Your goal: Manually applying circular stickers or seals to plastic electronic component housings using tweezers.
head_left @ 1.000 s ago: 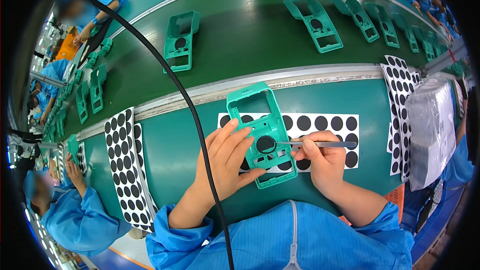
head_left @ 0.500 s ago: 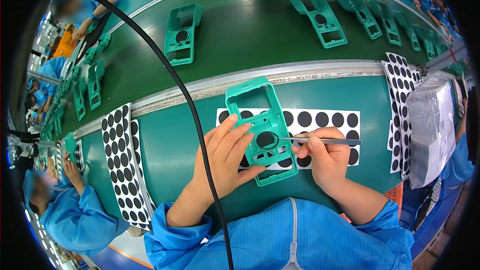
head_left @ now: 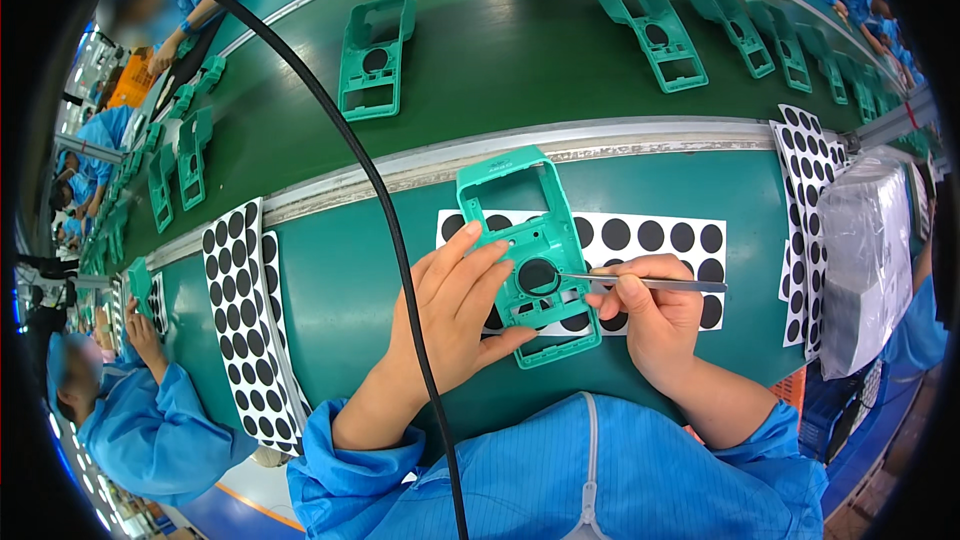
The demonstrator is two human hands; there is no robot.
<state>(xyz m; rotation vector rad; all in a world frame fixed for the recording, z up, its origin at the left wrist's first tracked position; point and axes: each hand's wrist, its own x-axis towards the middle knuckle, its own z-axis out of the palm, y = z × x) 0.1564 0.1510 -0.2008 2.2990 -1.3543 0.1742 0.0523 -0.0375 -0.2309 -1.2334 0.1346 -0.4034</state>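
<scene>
A green plastic housing (head_left: 550,240) lies tilted on a white sheet of round black stickers (head_left: 668,254) in front of me. My left hand (head_left: 445,305) grips the housing's left side, fingers over its edge and thumb near its lower end. My right hand (head_left: 655,312) pinches metal tweezers (head_left: 670,285), held almost level. Their tips reach the right edge of a black disc (head_left: 539,277) at the housing's round seat. Whether the tips grip the disc or only touch it, I cannot tell.
Beyond a metal rail (head_left: 640,134), a green conveyor belt (head_left: 500,50) carries several similar housings (head_left: 655,35). Sticker sheets stand at left (head_left: 240,315) and right (head_left: 803,230), beside a plastic-wrapped stack (head_left: 865,260). A black cable (head_left: 395,225) crosses the view. A co-worker (head_left: 150,430) sits at left.
The housings on the belt appear slightly farther right and up. My hands, the tweezers and the held housing keep nearly the same pose, with a small shift of the view.
</scene>
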